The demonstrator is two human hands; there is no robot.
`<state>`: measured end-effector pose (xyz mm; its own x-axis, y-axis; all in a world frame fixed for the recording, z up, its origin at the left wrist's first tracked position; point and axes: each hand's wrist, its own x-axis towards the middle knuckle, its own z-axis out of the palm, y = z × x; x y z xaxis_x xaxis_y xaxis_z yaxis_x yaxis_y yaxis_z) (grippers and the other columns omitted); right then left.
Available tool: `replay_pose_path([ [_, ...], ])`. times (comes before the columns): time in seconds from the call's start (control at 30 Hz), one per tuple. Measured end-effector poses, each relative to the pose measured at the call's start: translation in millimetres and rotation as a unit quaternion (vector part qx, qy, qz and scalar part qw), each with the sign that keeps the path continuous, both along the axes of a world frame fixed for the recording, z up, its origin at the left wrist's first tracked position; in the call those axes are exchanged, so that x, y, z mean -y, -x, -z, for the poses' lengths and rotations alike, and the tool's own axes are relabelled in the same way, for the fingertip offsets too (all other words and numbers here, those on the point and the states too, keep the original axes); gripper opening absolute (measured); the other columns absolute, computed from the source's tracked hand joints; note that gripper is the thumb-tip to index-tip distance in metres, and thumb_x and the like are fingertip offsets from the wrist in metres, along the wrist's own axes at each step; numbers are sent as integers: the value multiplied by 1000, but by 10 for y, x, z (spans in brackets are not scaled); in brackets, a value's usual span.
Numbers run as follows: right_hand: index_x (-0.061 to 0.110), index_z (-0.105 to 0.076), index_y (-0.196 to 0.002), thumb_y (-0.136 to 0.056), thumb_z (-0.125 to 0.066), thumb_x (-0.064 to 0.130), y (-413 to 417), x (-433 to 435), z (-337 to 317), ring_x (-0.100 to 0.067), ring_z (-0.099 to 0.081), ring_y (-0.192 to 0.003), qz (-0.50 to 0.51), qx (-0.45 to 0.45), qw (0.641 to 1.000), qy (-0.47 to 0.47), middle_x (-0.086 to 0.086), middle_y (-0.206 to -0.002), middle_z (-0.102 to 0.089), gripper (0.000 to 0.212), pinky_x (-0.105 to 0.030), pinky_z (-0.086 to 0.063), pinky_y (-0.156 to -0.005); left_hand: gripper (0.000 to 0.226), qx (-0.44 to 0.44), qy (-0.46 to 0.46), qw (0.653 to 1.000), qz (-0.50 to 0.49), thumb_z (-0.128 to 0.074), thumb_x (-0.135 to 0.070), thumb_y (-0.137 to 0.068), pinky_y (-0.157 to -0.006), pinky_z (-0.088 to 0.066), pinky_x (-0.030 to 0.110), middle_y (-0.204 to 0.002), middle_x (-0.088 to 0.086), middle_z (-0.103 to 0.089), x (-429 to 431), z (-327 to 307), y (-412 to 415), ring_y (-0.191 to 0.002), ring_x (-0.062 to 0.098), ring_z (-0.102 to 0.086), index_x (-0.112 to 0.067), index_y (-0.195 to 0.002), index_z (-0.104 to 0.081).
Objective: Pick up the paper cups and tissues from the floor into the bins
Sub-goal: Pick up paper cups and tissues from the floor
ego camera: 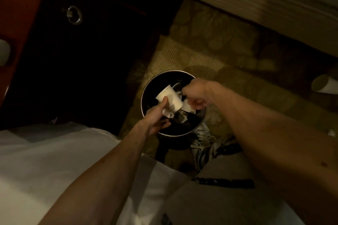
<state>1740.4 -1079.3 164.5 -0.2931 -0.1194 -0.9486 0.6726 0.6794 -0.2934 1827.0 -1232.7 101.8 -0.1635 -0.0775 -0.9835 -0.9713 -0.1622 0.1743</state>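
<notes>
A round black bin point(146, 86) with a metal rim stands on the carpet, and both my hands are over its mouth. My left hand point(155, 117) holds a white paper cup point(171, 97) on its side above the opening, thumb pressed on the cup wall, with a crumpled tissue point(167, 113) just under it. My right hand point(196, 95) is closed in a fist on a white paper piece point(188, 106); whether that is a cup or a tissue I cannot tell. Dark and pale crumpled waste lies inside the bin. Another paper cup point(324, 86) lies on the floor at the far right.
A dark wooden cabinet with a ring handle point(74, 14) stands to the left of the bin. A bed edge point(256, 0) runs across the top right. My shoe point(201, 133) is right beside the bin. A small white scrap point(331, 132) lies at the right edge.
</notes>
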Motion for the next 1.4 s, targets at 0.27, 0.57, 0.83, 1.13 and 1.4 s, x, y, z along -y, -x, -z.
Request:
replay_pose_path([
  [0.27, 19, -60, -86, -91, -62, 21, 41, -318, -670, -10, -56, -67, 106, -212, 969, 65, 4, -76, -61, 6, -27, -47, -60, 26, -217, 194, 947, 134, -64, -32, -93, -44, -39, 22, -58, 0, -56, -226, -572, 530, -47, 13, -51, -16, -73, -61],
  [0.57, 28, -58, -98, -86, -67, 32, -990, -1890, -1752, -6, -54, -67, 75, -451, 888, -43, 8, -75, -58, 15, -28, -43, -59, 36, -536, 207, 637, 514, -62, -41, -86, -55, -41, 30, -48, -12, -51, -1367, -2334, 919, -47, 0, -46, -17, -60, -54],
  [0.83, 39, -59, -93, -89, -67, 35, -2290, -3624, -2045, 1, -57, -81, 265, -417, 866, -85, 15, -91, -60, 10, -15, -39, -61, 31, -565, 138, 347, 736, -54, -49, -94, -52, -41, 31, -63, -11, -57, -3359, -2971, 234, -58, 3, -53, -29, -70, -58],
  [1.13, 31, -59, -92, -91, -65, 29, -3463, -4670, -900, -8, -60, -88, 533, -299, 783, -116, 7, -95, -62, 7, -23, -48, -68, 34, -496, -41, 319, 806, -50, -50, -97, -51, -39, 20, -68, -8, -57, -5262, -1938, -297, -59, 3, -55, -25, -76, -61],
  [1.4, 23, -58, -122, -95, -61, 20, -3680, -5100, 596, -22, -59, -109, 621, -96, 756, -185, -9, -127, -59, 27, -32, -51, -84, 34, -385, -33, 99, 917, -40, -51, -100, -73, -52, 37, -97, -3, -65, -6253, -275, -162, -87, 16, -62, -24, -112, -58],
])
